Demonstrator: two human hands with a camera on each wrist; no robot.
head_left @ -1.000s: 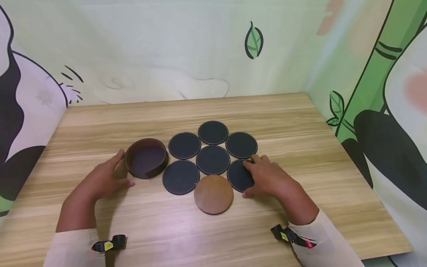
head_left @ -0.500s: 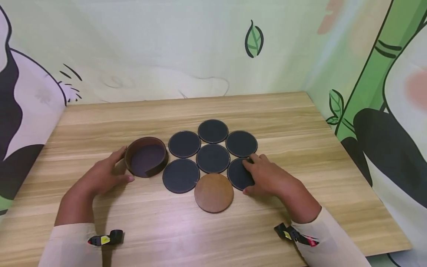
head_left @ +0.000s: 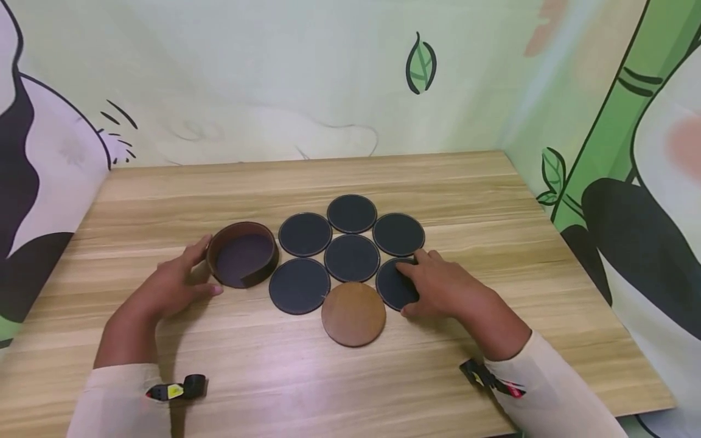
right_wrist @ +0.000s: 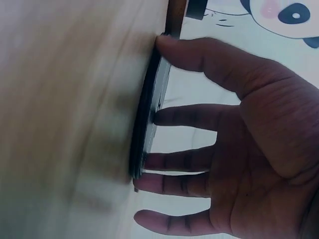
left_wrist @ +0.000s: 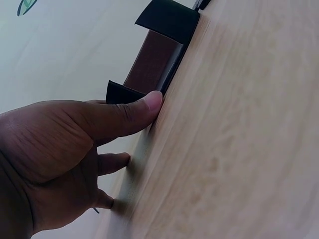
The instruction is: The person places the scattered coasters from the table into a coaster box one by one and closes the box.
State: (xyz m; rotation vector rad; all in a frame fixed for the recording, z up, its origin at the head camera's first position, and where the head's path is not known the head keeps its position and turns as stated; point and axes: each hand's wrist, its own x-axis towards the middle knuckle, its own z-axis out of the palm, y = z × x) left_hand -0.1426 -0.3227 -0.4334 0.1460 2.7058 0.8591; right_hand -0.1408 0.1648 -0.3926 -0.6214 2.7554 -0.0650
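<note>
In the head view my left hand (head_left: 172,283) is at the left side of a round dark-brown coaster holder (head_left: 264,271). Its thumb and index finger rest against the holder's outer wall, and in the left wrist view the other fingertips reach down to the tabletop. My right hand (head_left: 443,283) spans a round black coaster (head_left: 391,285), with the thumb at its near edge and fingers at its far edge, one fingertip on top. Part of that coaster is hidden under the hand. The right wrist view shows the black coaster (right_wrist: 144,114) edge-on between thumb and fingers.
More black coasters lie flat around a middle black coaster (head_left: 352,258). A brown coaster (head_left: 353,314) completes the ring at the near side. All rest on a wood-grain table (head_left: 285,383) before a wall with painted pandas. Each sleeve carries a small black strapped device.
My left index finger and thumb have drawn slightly closer to the holder's wall. The right hand stays at the same coaster, and the coasters keep their arrangement.
</note>
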